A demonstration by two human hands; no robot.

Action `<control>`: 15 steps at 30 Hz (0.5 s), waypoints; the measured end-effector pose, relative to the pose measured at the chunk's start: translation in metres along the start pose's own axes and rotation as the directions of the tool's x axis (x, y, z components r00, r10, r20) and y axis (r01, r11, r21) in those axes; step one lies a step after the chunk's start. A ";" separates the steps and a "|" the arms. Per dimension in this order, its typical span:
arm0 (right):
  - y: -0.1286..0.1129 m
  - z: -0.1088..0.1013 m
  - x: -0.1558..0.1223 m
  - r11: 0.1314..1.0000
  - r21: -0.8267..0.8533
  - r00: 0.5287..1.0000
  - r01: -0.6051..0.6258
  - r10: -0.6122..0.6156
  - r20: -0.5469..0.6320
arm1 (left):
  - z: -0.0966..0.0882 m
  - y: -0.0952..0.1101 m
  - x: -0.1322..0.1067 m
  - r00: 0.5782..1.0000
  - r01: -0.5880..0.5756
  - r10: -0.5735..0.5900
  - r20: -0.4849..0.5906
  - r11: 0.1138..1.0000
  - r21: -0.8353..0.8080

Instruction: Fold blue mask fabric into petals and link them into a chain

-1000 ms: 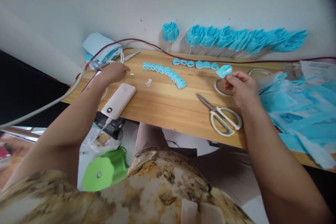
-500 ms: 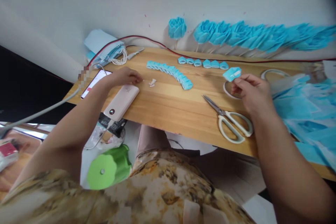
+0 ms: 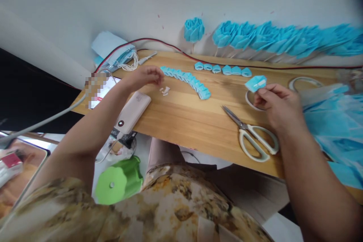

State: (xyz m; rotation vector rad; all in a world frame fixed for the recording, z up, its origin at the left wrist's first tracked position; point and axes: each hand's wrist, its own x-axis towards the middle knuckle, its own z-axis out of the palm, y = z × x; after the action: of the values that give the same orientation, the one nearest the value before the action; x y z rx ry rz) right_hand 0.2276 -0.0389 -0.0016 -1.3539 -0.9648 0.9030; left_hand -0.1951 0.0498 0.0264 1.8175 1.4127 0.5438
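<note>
My right hand (image 3: 279,104) pinches a folded light-blue petal (image 3: 255,83) by its lower edge, a pale shiny strip showing across it. Behind those fingers, a white tape roll (image 3: 251,100) is partly hidden. My left hand (image 3: 149,76) hovers over the table with loosely curled fingers and nothing visible in them, just above small white scraps (image 3: 165,91). Beside it begins a curved, overlapping row of blue petals (image 3: 185,78). Farther back stands a shorter row of folded blue pieces (image 3: 222,69). Scissors (image 3: 246,130) with white handles lie with their blades slightly apart near my right forearm.
Blue flowers (image 3: 272,38) on sticks lean along the wall, with one flower (image 3: 194,30) apart. A red-black cable (image 3: 170,46) crosses the back. A white power bank (image 3: 133,111) and a phone (image 3: 106,90) lie left; blue sheets (image 3: 337,121) pile up right. Below is a green stool (image 3: 113,185).
My left hand has lifted and shifted right, away from the power bank, and its fingers have loosened. Another small scrap now lies by the others. The right hand keeps its petal; the view has shifted slightly.
</note>
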 end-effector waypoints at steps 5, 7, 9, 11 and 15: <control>0.000 -0.002 0.000 1.000 0.002 1.000 0.012 -0.012 0.010 | -0.025 -0.009 0.035 0.986 0.095 0.020 -0.168 0.758 0.645; 0.000 -0.003 0.001 1.000 -0.001 1.000 0.027 -0.027 0.014 | -0.028 -0.016 0.046 0.985 0.169 -0.069 -0.158 0.569 0.805; 0.001 -0.005 0.002 0.999 -0.003 0.999 0.038 -0.038 0.017 | -0.027 -0.023 0.050 0.983 0.182 -0.119 -0.141 0.503 0.845; 0.002 -0.006 0.003 0.999 -0.002 0.999 0.044 -0.044 0.029 | -0.024 -0.026 0.050 0.984 0.167 -0.129 -0.120 0.474 0.864; 0.003 -0.005 0.001 0.999 -0.024 0.998 0.034 -0.032 0.060 | -0.017 -0.022 0.041 0.992 0.101 -0.115 -0.060 0.403 0.909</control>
State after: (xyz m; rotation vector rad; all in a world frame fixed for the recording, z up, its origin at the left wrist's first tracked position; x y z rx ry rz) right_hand 0.2331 -0.0397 -0.0045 -1.3350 -1.0445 0.9130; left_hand -0.2091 0.0965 0.0152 2.4914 2.0211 -0.4886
